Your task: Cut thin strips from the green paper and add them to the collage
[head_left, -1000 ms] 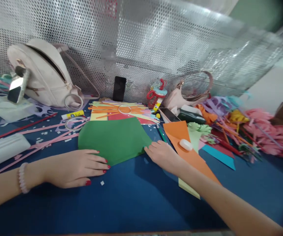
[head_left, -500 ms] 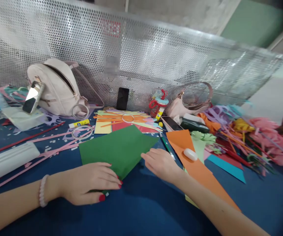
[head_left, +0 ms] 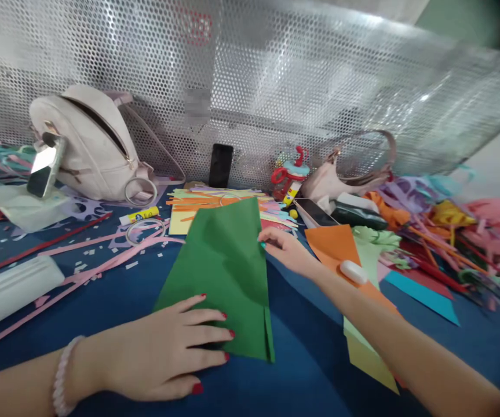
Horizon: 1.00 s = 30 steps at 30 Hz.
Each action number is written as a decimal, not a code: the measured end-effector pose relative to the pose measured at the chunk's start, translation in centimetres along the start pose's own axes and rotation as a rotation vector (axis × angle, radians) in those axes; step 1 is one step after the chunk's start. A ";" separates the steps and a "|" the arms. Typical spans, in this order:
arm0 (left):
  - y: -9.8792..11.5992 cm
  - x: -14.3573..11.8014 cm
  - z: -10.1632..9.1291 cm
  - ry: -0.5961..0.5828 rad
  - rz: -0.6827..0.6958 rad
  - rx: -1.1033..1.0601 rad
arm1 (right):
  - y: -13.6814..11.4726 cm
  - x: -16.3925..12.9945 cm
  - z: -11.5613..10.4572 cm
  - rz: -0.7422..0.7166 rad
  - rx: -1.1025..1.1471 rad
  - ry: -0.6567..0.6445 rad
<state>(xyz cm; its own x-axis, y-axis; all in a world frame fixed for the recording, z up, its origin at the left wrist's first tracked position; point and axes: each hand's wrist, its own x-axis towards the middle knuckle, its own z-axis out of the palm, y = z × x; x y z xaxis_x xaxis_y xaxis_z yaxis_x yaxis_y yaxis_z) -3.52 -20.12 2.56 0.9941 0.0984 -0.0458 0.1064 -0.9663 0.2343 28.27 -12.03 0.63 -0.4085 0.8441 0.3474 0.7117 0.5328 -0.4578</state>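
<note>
A green paper sheet lies on the blue tabletop in front of me, with a second layer showing along its lower right edge. My left hand rests flat on its lower left part, fingers spread. At the upper right edge of the sheet, my right hand has its fingers drawn together in a pinch on the paper. A small teal spot by those fingertips is too small to make out. Beyond the sheet lie orange and yellow paper strips, partly covered by it.
Right of the sheet are orange paper, a white oval object and cut paper. To the left lie a glue stick, a tape ring and a white roll. A backpack and a phone stand behind.
The green sheet has turned and now points away from me, its right edge nearly upright in view. My left hand has spread its fingers onto it; my right hand has moved slightly farther away.
</note>
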 end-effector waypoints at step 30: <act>-1.0 -1.1 1.7 0.337 -0.052 0.257 | -6.0 -15.9 -4.4 0.091 -0.425 -0.105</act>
<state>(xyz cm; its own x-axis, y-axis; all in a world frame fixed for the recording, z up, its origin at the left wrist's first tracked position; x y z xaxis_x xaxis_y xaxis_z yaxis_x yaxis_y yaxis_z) -4.81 -19.64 0.76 0.9435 0.1795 0.2785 0.1901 -0.9817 -0.0112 32.94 -28.89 1.44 -0.3737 0.8994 0.2267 0.9100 0.4028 -0.0979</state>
